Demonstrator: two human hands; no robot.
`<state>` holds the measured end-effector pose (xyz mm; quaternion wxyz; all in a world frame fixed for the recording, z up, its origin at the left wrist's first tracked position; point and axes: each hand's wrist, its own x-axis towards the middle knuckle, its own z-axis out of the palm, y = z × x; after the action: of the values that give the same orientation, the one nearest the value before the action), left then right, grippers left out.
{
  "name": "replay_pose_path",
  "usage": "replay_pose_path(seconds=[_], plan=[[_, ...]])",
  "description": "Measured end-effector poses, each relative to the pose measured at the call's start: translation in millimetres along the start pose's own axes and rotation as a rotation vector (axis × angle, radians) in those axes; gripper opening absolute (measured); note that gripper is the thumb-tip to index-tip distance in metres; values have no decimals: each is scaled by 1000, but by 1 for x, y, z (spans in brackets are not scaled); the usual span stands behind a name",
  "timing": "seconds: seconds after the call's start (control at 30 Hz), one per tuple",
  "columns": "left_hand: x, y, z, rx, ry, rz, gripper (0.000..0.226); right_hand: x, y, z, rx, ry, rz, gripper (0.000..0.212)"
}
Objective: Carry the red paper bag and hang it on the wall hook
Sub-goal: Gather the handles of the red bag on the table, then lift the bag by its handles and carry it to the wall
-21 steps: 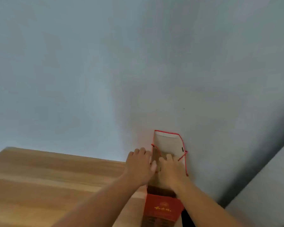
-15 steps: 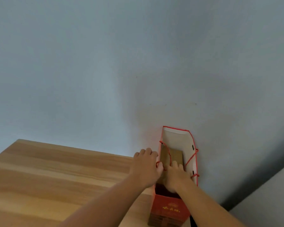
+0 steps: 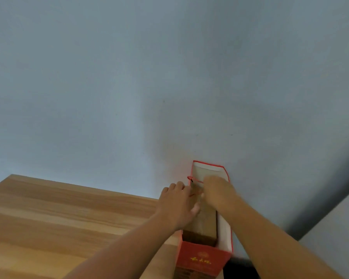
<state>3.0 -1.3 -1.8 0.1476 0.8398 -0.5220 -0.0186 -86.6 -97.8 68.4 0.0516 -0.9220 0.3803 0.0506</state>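
The red paper bag [image 3: 204, 260] stands upright at the right end of the wooden table [image 3: 58, 218], against the wall. Its top is open, white inside, and a brown box [image 3: 205, 224] sits in it. My left hand [image 3: 177, 204] holds the bag's left wall, fingers outside and thumb over the rim. My right hand [image 3: 218, 192] is blurred above the opening, closed on a red cord handle [image 3: 192, 179] that stretches to the left rim. No wall hook is in view.
A plain pale blue wall [image 3: 129, 77] fills most of the view behind the table. To the right of the bag the table ends and a dark gap [image 3: 238, 270] drops away beside a grey surface [image 3: 334, 228].
My right hand has come up out of the bag and moved toward its far end, taking the red cord with it. My left hand stays on the bag's left wall.
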Motion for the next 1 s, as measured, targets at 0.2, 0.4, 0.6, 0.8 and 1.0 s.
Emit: replay_pose_path(seconds=[0.2,0.4,0.6,0.8,1.0], plan=[[7,46,-40,-213,115,-16,84,-4,-15,-73,4,191,1,8],[2,63,-58,-342,258,-172,46,-12,-19,-89,147,174,28,36],[-8,29,-104,-203,322,-139,19,-25,-10,-99,385,-96,-90,24],[-48,-30,-158,-197,392,-161,17,-30,-47,-92,142,41,-284,16],[-105,-71,-183,-61,497,-272,17,-44,-115,-88,50,179,-476,20]])
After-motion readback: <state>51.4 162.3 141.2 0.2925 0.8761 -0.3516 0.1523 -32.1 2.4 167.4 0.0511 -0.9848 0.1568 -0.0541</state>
